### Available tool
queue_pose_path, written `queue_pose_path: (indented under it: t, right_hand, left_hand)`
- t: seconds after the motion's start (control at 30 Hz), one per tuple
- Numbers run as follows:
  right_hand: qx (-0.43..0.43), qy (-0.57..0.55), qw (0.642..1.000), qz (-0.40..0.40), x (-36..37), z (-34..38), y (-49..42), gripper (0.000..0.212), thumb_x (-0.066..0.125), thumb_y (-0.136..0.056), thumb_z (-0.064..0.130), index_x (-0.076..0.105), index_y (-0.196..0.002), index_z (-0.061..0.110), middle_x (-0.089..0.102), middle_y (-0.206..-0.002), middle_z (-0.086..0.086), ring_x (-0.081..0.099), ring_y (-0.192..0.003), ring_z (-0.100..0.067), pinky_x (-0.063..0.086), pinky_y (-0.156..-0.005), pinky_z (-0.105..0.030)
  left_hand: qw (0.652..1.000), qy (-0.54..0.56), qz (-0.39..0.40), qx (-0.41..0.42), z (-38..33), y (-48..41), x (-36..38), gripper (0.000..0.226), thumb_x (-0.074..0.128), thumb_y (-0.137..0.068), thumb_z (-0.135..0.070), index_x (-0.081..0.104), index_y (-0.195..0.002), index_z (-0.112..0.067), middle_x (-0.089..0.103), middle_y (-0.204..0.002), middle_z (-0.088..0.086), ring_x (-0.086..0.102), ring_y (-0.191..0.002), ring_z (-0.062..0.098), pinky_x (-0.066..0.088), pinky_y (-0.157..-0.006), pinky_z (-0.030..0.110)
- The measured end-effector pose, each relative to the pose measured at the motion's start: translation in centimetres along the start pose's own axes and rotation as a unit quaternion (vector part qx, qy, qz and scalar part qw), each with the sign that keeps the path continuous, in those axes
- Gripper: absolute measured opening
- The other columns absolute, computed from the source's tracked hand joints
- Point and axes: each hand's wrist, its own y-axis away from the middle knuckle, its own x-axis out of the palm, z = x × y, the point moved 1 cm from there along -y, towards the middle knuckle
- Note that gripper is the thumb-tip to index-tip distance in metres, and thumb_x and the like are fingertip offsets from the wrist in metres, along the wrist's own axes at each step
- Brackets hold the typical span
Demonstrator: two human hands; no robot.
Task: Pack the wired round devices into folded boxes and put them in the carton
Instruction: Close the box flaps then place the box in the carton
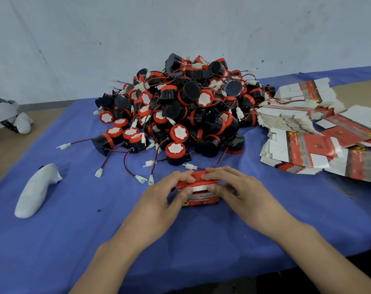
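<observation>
At the near middle of the blue-covered surface, both hands were on one small red folded box, and it stood on the cloth with its printed side facing the camera. The left hand gripped the left end, fingers curled over the red top flap, thumb pressed on the front edge. The right hand mirrored it on the right end, its fingers bent down on the same flap, thumb at the front. So both sets of fingers were clamped on the box, tips nearly meeting over the top. The flap lay almost down, with a white strip showing under its edge. Whether a device sat inside, I could not tell.

Just behind the box, a thin wire with a white connector lay across the cloth. Beyond it rose the big heap of wired round devices, black bodies with red caps and white faces, wires trailing toward the hands. One device stood upright at the heap's near edge, cap up. To the right, close against the heap, lay fanned stacks of flat unfolded boxes, red and white. Off to the left, well apart, a white handheld controller lay on the cloth. A white headset rested at the far left, on the bare tan part of the surface.
</observation>
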Motion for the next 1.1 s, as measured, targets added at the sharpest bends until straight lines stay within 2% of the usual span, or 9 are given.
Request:
queue_pose_path:
  t: [0.2, 0.33, 0.43, 0.57, 0.73, 0.87, 1.03, 1.1]
  right_hand:
    - [0.002, 0.002, 1.0, 0.012, -0.08, -0.08, 0.3, 0.044, 0.041, -0.093, 0.06, 0.063, -0.129, 0.047, 0.05, -0.141, 0.033, 0.057, -0.118, 0.006, 0.051, -0.092, -0.02]
    - [-0.003, 0.018, 1.0, 0.019, -0.18, -0.24, 0.52, 0.04, 0.042, -0.096, 0.057, 0.061, -0.129, 0.05, 0.046, -0.143, 0.037, 0.058, -0.116, 0.006, 0.051, -0.092, -0.021]
    - [-0.008, 0.022, 0.999, 0.026, -0.31, -0.27, 0.62, 0.039, 0.041, -0.096, 0.058, 0.059, -0.131, 0.053, 0.042, -0.146, 0.039, 0.061, -0.113, 0.004, 0.052, -0.091, -0.024]
    - [-0.021, 0.025, 0.999, 0.041, -0.44, -0.1, 0.72, 0.039, 0.04, -0.095, 0.061, 0.05, -0.133, 0.063, 0.037, -0.149, 0.04, 0.062, -0.108, 0.005, 0.05, -0.085, -0.017]
    - [-0.016, 0.022, 0.999, 0.031, -0.34, -0.02, 0.36, 0.038, 0.044, -0.085, 0.068, 0.053, -0.122, 0.068, 0.04, -0.146, 0.041, 0.06, -0.1, 0.01, 0.045, -0.08, -0.011]
    - [-0.012, 0.017, 0.999, 0.032, -0.21, -0.03, 0.28, 0.034, 0.042, -0.083, 0.071, 0.056, -0.114, 0.072, 0.042, -0.145, 0.039, 0.061, -0.101, 0.008, 0.048, -0.081, -0.014]
    - [-0.014, 0.017, 0.999, 0.031, -0.24, 0.06, 0.24, 0.028, 0.041, -0.083, 0.07, 0.056, -0.107, 0.074, 0.044, -0.144, 0.038, 0.062, -0.102, 0.006, 0.051, -0.082, -0.018]
    - [-0.014, 0.022, 0.999, 0.03, -0.24, 0.08, 0.24, 0.029, 0.041, -0.083, 0.07, 0.057, -0.108, 0.072, 0.046, -0.144, 0.036, 0.063, -0.101, 0.002, 0.053, -0.082, -0.021]
  left_hand:
    - [1.0, -0.002, 0.011, 0.011, 0.14, -0.02, 0.04, 0.024, 0.047, -0.098, -0.049, 0.058, -0.119, -0.047, 0.049, -0.14, -0.034, 0.048, -0.13, -0.006, 0.052, -0.099, 0.027]
    - [1.0, -0.009, 0.01, 0.008, 0.28, 0.16, -0.01, 0.027, 0.046, -0.098, -0.047, 0.057, -0.123, -0.047, 0.047, -0.141, -0.037, 0.033, -0.14, -0.009, 0.043, -0.111, 0.036]
    - [1.0, -0.017, 0.005, 0.013, 0.23, 0.46, -0.12, 0.027, 0.045, -0.097, -0.05, 0.057, -0.122, -0.047, 0.045, -0.142, -0.038, 0.029, -0.142, -0.009, 0.041, -0.113, 0.038]
    - [0.998, -0.05, 0.019, 0.034, -0.17, 0.63, -0.17, 0.031, 0.053, -0.096, -0.043, 0.051, -0.127, -0.048, 0.042, -0.146, -0.034, 0.037, -0.139, -0.005, 0.044, -0.108, 0.034]
    - [1.0, 0.006, 0.029, 0.002, -0.03, 0.33, -0.41, 0.023, 0.065, -0.095, -0.029, 0.053, -0.113, -0.038, 0.047, -0.141, -0.035, 0.052, -0.126, -0.005, 0.049, -0.102, 0.038]
    - [0.999, 0.048, 0.015, -0.008, 0.18, 0.03, -0.6, 0.016, 0.069, -0.093, -0.024, 0.059, -0.101, -0.034, 0.054, -0.135, -0.035, 0.054, -0.122, -0.007, 0.048, -0.101, 0.033]
    - [0.997, 0.069, 0.003, -0.02, 0.23, -0.11, -0.71, 0.016, 0.073, -0.09, -0.02, 0.064, -0.095, -0.031, 0.058, -0.13, -0.034, 0.057, -0.118, -0.008, 0.049, -0.089, 0.012]
    - [0.996, 0.086, -0.005, -0.033, 0.27, -0.13, -0.74, 0.018, 0.075, -0.088, -0.019, 0.067, -0.092, -0.034, 0.06, -0.128, -0.034, 0.057, -0.118, -0.009, 0.05, -0.089, 0.011]
